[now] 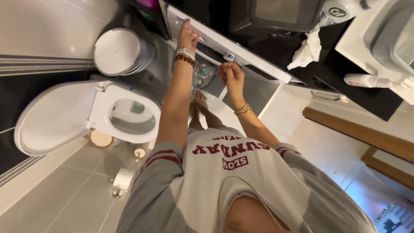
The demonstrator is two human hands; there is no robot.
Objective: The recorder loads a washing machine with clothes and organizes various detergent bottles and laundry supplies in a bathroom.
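My left hand (pixel 188 39) reaches forward and grips the top edge of an open white cabinet door (pixel 241 54); a white band and a brown bead bracelet sit on that wrist. My right hand (pixel 230 77), with gold bracelets on the wrist, hovers lower with its fingers curled. Its fingertips are right beside a clear container (pixel 203 75) holding small items. Whether those fingers grip the container is unclear. The cabinet's inside is dark.
At left, a white toilet (pixel 129 115) with its lid up, a round white bin (pixel 118 51) and a paper roll (pixel 123 179) on the grey tiled floor. A white cloth (pixel 308 49), spray bottle (pixel 345 8) and white sink (pixel 379 39) lie at upper right. My bare feet (pixel 200 103) stand below the door.
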